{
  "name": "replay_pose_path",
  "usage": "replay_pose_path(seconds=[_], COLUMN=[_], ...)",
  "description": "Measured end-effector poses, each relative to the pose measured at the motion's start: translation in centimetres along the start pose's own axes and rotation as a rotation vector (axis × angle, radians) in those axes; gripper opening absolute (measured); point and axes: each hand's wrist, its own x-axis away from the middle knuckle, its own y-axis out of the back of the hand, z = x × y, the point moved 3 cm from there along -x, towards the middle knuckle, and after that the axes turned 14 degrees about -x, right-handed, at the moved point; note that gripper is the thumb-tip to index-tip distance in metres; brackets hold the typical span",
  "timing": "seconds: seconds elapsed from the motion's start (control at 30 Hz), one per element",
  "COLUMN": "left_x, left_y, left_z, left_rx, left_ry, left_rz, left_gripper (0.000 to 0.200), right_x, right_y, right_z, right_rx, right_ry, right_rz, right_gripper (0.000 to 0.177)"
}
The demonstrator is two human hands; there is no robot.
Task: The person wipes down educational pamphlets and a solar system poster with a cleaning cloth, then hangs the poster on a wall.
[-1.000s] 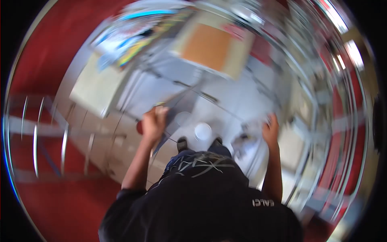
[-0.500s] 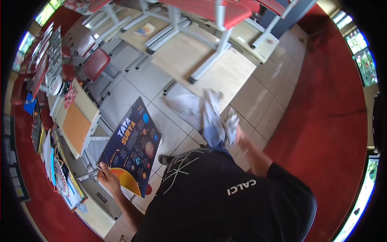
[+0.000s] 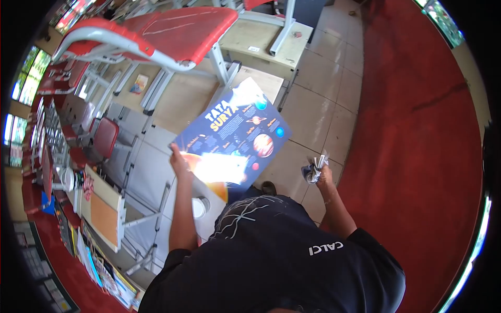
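Observation:
My left hand (image 3: 180, 163) grips the left edge of a dark blue solar system poster (image 3: 229, 133) headed "TATA SURYA". The sheet is tilted in front of my body, and bright glare covers parts of its glossy face. Off to the right, my right hand (image 3: 324, 176) is closed around a crumpled grey-white cloth (image 3: 314, 169), bunched up and apart from the poster. Beyond the poster's far edge is a pale wooden desk (image 3: 261, 83).
An upturned red chair (image 3: 172, 31) rests on desks ahead. At left stands a desk with an orange-brown panel (image 3: 104, 216), near papers and folders (image 3: 96, 266). A white round container (image 3: 200, 207) is close to my body. Tiled floor (image 3: 326, 104) meets a red surface (image 3: 412, 156) at right.
The poster has moved right and up, and glare now shows on it. The cloth, spread out and blurred before, is bunched in my right hand. The view has shifted towards the red chair.

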Motion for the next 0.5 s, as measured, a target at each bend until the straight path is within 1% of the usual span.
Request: replay_pose_path(seconds=[0.07, 0.1, 0.2, 0.23, 0.33, 0.37, 0.47, 0.5], left_x=[-0.9, -1.4, -3.0, -2.8, -2.4, -2.4, -2.9, -2.6], left_y=[-4.2, -5.6, -7.9, -8.6, -9.7, -9.9, -10.9, -11.0], left_z=[2.6, 4.3, 8.8, 10.3, 12.2, 13.0, 16.6, 16.8], left_rx=[0.212, 0.239, 0.332, 0.365, 0.45, 0.442, 0.398, 0.394], left_ry=[0.082, 0.134, 0.256, 0.298, 0.328, 0.349, 0.403, 0.441], left_rz=[0.092, 0.084, 0.088, 0.09, 0.066, 0.031, -0.083, -0.118], left_gripper=[0.067, 0.067, 0.069, 0.07, 0.07, 0.071, 0.072, 0.068], right_x=[0.6, 2.0, 0.3, 3.1, 4.1, 4.8, 1.5, 1.0], right_y=[0.4, 0.4, 4.5, 1.5, -2.8, -4.6, -7.2, -9.6], right_z=[1.7, 2.5, 4.0, 5.5, 7.5, 8.4, 10.4, 10.5], right_rx=[0.078, 0.107, 0.366, 0.55, 0.557, 0.494, 0.445, 0.462], right_ry=[0.094, 0.144, 0.238, 0.251, 0.334, 0.343, 0.122, 0.186], right_rz=[-0.06, -0.035, -0.009, -0.1, -0.051, -0.022, 0.19, 0.18], right_gripper=[0.017, 0.018, 0.029, 0.039, 0.047, 0.042, 0.036, 0.03])
